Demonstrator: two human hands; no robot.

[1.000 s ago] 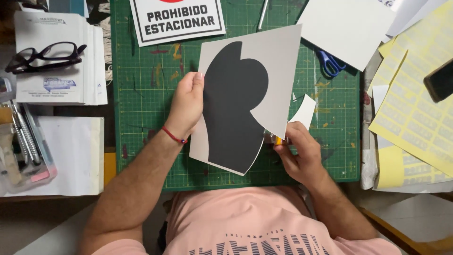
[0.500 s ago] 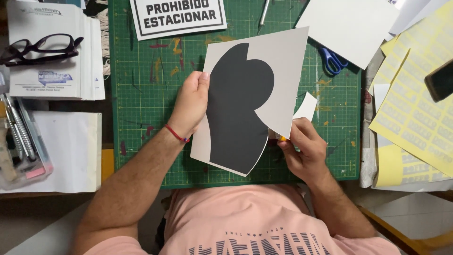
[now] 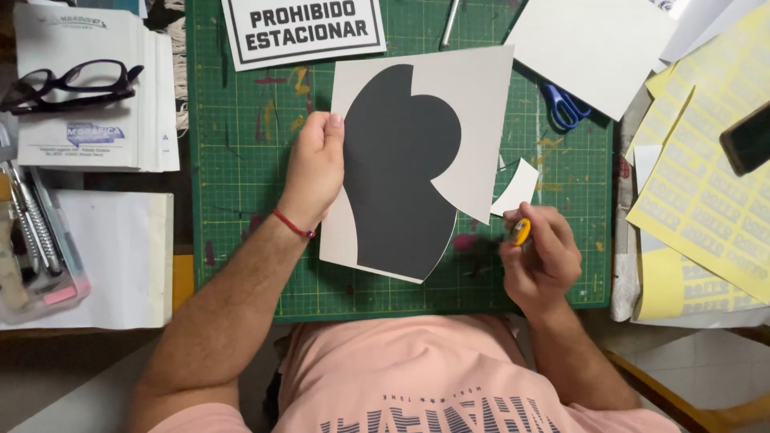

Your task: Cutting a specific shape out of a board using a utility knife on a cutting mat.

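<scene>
A pale sheet with a dark cut-out shape [image 3: 409, 168] is gripped at its left edge by the left hand [image 3: 314, 172], over the green cutting mat [image 3: 241, 208]. A yellow-tipped knife [image 3: 521, 232] is clenched in the right hand [image 3: 541, 261], near right of the sheet.

Yellow tool [image 3: 521, 231]: mostly hidden inside right hand [image 3: 539, 258]; blade not visible. Scissors [image 3: 565, 104]: blades under white sheet [image 3: 589, 48]. Dark phone [image 3: 747, 138]: cut by right edge.
</scene>
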